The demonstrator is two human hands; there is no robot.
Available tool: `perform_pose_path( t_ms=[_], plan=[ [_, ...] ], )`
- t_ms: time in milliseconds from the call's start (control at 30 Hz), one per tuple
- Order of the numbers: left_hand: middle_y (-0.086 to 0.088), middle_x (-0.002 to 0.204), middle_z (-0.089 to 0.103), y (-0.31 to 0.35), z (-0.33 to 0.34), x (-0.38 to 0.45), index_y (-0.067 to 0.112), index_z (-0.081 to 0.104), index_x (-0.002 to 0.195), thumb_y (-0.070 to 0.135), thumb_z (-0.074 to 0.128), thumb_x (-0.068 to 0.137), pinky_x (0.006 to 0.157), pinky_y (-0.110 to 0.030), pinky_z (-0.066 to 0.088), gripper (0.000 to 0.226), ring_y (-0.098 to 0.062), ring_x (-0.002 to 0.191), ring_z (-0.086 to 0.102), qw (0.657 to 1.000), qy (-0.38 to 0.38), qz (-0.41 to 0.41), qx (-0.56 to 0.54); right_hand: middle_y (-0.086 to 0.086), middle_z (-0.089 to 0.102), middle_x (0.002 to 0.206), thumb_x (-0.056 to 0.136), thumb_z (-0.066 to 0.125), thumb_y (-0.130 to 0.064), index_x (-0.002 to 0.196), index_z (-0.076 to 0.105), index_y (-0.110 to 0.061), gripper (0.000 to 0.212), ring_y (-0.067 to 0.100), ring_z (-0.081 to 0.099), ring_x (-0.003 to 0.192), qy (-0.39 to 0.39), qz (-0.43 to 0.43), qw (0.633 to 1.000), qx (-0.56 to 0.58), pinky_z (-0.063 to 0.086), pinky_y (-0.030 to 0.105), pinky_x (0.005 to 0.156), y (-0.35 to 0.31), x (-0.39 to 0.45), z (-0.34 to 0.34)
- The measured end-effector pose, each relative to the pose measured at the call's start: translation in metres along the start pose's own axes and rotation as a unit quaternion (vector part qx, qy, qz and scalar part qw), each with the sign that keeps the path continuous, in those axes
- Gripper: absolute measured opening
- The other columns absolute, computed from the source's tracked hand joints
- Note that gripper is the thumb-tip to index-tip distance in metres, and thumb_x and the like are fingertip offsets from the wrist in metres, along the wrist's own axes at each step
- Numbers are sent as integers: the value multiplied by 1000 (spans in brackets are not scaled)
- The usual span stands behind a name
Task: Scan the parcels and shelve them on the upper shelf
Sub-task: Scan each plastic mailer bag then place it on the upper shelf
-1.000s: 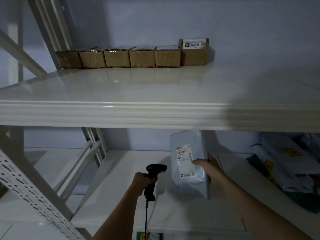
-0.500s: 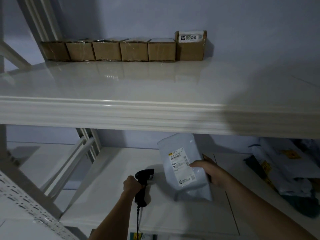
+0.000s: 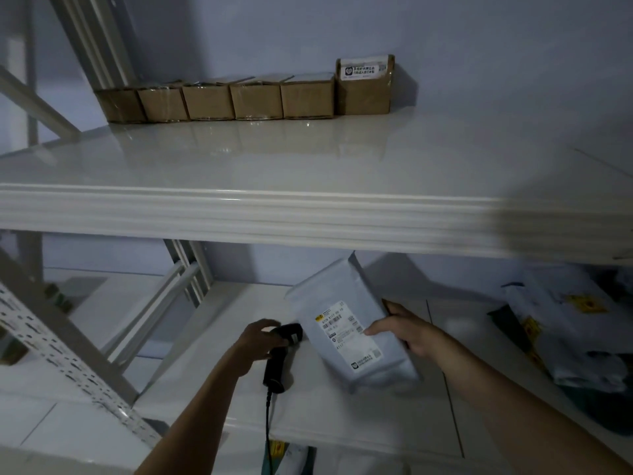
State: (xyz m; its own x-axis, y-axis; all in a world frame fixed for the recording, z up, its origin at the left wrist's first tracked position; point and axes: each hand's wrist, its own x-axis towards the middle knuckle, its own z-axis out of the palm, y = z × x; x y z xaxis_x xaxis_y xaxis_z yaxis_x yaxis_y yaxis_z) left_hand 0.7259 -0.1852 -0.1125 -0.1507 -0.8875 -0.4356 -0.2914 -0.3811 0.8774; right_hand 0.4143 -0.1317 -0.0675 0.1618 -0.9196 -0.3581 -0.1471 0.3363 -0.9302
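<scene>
Right hand (image 3: 407,332) has its fingers (image 3: 394,308) curled round the right edge of a grey poly mailer parcel (image 3: 346,323), thumb pressed on the white shipping label (image 3: 349,334), so it's a proper pinch grip. The parcel is tilted, top leaning left, held up under the lip of the upper shelf (image 3: 308,217) and above the lower shelf (image 3: 212,382), not resting on it as far as I can tell.

Left hand (image 3: 260,344) is wrapped round the handle of a black barcode scanner (image 3: 279,354), fingers closed on it. The scanner head sits just beside the parcel's lower left edge, and its cable (image 3: 268,426) hangs straight down off the near edge.

Further out: on the upper shelf, far back against the wall, there's a row of cardboard boxes (image 3: 255,101) side by side, the rightmost one (image 3: 364,85) taller with a white label. On the right of the lower shelf is a heap of more mailer bags (image 3: 565,323). White slotted rack upright (image 3: 61,361) on the near left.
</scene>
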Motion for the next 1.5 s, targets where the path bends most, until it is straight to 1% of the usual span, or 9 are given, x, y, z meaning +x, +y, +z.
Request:
perform_pose_path(
  t_ms=[133, 333, 467, 667, 800, 900, 1033, 1233, 1500],
  plan=[
    [-5, 116, 71, 33, 27, -45, 21, 61, 122, 14, 83, 63, 98, -45, 53, 63, -22, 109, 64, 984, -171, 43, 22, 5, 76, 117, 63, 81, -9, 126, 63, -17, 66, 27, 71, 110, -13, -14, 1000, -2, 55, 47, 99, -1, -20, 12],
    [2, 123, 69, 24, 32, -84, 18, 58, 128, 14, 80, 80, 104, -48, 49, 52, -21, 118, 63, 980, -182, 73, -29, 11, 74, 120, 64, 79, -4, 130, 59, -10, 69, 32, 70, 112, -17, -34, 999, 16, 55, 48, 98, -7, -65, 22],
    [-4, 129, 66, 18, 43, -118, 13, 56, 133, 17, 78, 83, 105, -51, 46, 55, -25, 121, 62, 969, -205, 107, -85, 16, 72, 121, 66, 76, -3, 131, 58, -6, 67, 34, 70, 110, -12, -53, 997, 53, 59, 42, 86, -13, -108, 34],
    [-12, 129, 65, 30, 47, -165, 10, 54, 134, 13, 73, 86, 99, -56, 49, 52, -33, 118, 63, 956, -187, 175, -141, -1, 74, 123, 84, 81, -10, 129, 62, -20, 51, 19, 70, 113, 45, -109, 993, -16, 57, 41, 96, -33, -169, 49],
    [-8, 122, 70, 47, 54, -207, 12, 57, 129, 12, 70, 87, 77, -39, 60, 44, -27, 107, 69, 955, -144, 232, -115, -5, 75, 118, 86, 79, -15, 123, 65, -24, 40, 14, 72, 107, 103, -152, 983, -26, 59, 33, 92, -41, -206, 52],
    [-4, 120, 71, 62, 66, -237, 13, 58, 128, 13, 71, 87, 85, -41, 59, 43, -24, 108, 69, 949, -128, 271, -98, -7, 76, 116, 82, 80, -21, 122, 64, -26, 43, 14, 72, 108, 115, -178, 977, -15, 59, 34, 91, -45, -234, 47],
    [-2, 116, 72, 79, 83, -271, 14, 60, 125, 11, 74, 84, 74, -29, 59, 44, -19, 102, 71, 940, -123, 311, -66, -7, 75, 119, 72, 80, -28, 122, 63, -28, 52, 15, 70, 113, 99, -193, 976, -3, 55, 39, 98, -44, -269, 33],
    [-3, 118, 72, 97, 129, -316, 12, 60, 125, 10, 76, 81, 86, -42, 59, 47, -24, 107, 70, 932, -106, 341, -58, -5, 74, 120, 70, 83, -28, 122, 64, -27, 56, 18, 70, 114, 100, -220, 970, -1, 53, 47, 104, -45, -321, -2],
    [-1, 113, 73, 166, 190, -368, 18, 61, 122, 18, 77, 82, 80, -38, 60, 43, -23, 100, 72, 906, -47, 413, -73, -8, 77, 113, 79, 77, -24, 120, 63, -27, 44, 13, 73, 105, 116, -288, 950, 9, 59, 34, 91, -91, -389, -55]
  ],
)
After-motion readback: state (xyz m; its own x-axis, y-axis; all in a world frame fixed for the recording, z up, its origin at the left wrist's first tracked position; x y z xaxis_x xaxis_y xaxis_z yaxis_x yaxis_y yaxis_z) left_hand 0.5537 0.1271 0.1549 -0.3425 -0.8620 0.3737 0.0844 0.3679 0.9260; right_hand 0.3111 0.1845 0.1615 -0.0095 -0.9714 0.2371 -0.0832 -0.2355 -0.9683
